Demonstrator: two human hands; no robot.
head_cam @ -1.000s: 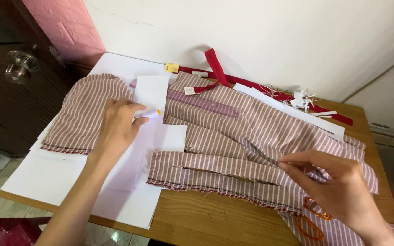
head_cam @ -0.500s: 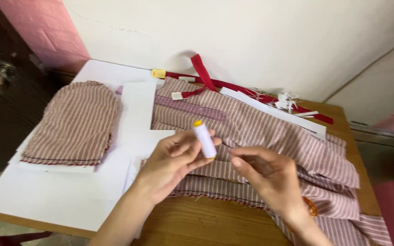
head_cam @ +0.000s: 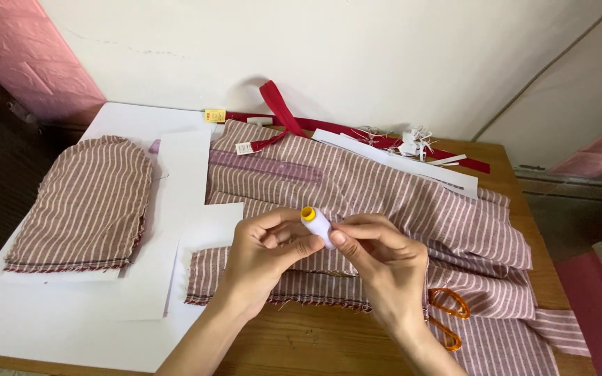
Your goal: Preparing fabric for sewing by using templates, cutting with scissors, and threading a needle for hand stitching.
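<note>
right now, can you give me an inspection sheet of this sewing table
surface: wooden table, left part under white paper sheets
job's things: white thread spool with a yellow core, held above the striped fabric
clutter: rounded striped fabric piece on the paper, orange-handled scissors, red strap, purple ruler, paper scraps
hands: left hand and right hand both pinch the spool
cables: nothing seen
surroundings: white wall, pink panel at left
</note>
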